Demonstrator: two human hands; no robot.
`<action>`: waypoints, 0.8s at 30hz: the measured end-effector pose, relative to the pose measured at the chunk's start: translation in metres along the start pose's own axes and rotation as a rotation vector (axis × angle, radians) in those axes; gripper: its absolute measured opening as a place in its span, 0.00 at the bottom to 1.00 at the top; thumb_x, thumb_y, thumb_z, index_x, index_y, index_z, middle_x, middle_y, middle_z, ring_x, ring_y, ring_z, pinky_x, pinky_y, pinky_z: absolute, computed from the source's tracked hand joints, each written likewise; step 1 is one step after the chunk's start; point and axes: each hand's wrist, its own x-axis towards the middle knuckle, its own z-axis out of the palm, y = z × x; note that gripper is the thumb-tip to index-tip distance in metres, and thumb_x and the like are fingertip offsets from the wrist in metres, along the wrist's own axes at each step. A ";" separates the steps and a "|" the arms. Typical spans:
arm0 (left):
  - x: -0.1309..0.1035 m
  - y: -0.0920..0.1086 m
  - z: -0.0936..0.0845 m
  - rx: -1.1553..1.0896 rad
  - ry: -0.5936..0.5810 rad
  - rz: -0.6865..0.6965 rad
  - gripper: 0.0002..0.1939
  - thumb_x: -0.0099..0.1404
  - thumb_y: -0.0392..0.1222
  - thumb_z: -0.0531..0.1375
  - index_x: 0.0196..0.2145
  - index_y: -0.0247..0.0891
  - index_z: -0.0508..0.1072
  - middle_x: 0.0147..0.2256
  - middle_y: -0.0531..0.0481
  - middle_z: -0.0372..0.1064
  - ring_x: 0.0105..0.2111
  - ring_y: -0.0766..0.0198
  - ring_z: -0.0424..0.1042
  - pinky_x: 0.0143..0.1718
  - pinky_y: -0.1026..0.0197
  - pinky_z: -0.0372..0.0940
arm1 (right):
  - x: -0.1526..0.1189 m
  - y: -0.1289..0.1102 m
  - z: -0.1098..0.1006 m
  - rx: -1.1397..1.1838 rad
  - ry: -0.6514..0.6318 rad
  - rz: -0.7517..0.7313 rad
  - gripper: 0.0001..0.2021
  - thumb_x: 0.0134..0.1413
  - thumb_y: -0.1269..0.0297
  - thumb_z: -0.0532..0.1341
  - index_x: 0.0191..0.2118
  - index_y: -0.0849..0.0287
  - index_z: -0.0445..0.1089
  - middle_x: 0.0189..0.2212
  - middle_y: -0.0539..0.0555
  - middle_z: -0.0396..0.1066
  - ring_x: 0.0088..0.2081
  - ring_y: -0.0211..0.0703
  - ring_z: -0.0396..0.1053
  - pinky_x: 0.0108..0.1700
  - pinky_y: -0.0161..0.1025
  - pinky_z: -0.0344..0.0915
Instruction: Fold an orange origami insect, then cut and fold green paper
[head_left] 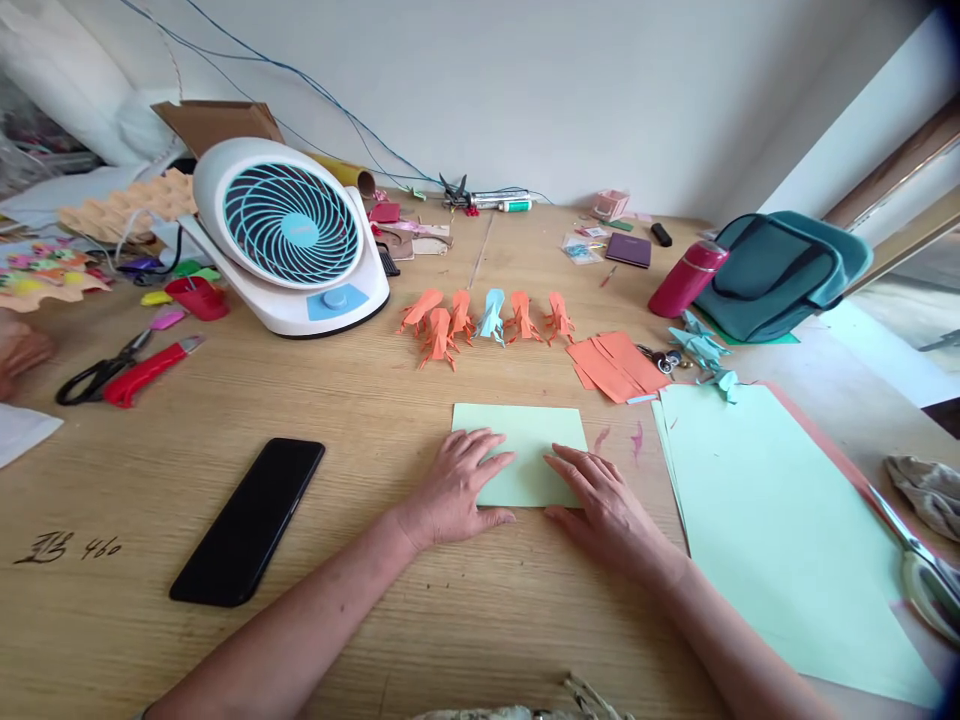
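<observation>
A pale green sheet of paper [525,428], rectangular, lies flat on the wooden table in front of me. My left hand [466,482] rests on its left side, fingers spread, the thumb at the near edge. On the right side lies my right hand [596,495], its fingers stretched out over the paper and its thumb by the near edge. Beyond the sheet stand several orange folded-paper insects [520,316] with a light blue one [491,317] among them. Large pale green sheets [780,530] are stacked to the right.
Scissors [919,570] lie on the large sheets' right edge. A black phone [249,522] is at left, below a red-handled cutter [146,375] and a white fan [292,235]. Orange paper pieces [619,365], a pink bottle [688,278] and a teal bag [780,270] are at right. Another person's hand [21,350] shows far left.
</observation>
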 end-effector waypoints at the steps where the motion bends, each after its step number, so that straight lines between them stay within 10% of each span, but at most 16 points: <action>1: 0.000 0.000 0.000 0.013 -0.009 0.005 0.36 0.60 0.63 0.64 0.59 0.40 0.68 0.61 0.36 0.64 0.63 0.41 0.58 0.62 0.36 0.53 | 0.000 0.001 0.000 -0.011 0.014 -0.014 0.25 0.64 0.60 0.60 0.64 0.58 0.60 0.61 0.67 0.64 0.58 0.57 0.66 0.58 0.56 0.66; 12: 0.002 0.004 0.005 0.220 0.099 0.163 0.19 0.73 0.30 0.50 0.57 0.41 0.71 0.57 0.43 0.71 0.61 0.53 0.65 0.62 0.39 0.58 | 0.003 0.005 -0.007 -0.095 0.197 -0.045 0.13 0.68 0.70 0.54 0.50 0.54 0.74 0.48 0.58 0.77 0.43 0.46 0.75 0.47 0.45 0.69; 24: 0.001 0.020 0.010 0.292 0.124 0.250 0.19 0.72 0.30 0.51 0.58 0.34 0.69 0.55 0.41 0.73 0.57 0.48 0.69 0.60 0.38 0.61 | 0.008 -0.013 0.000 -0.204 0.207 -0.126 0.15 0.67 0.73 0.56 0.52 0.51 0.74 0.54 0.55 0.75 0.52 0.47 0.71 0.59 0.53 0.61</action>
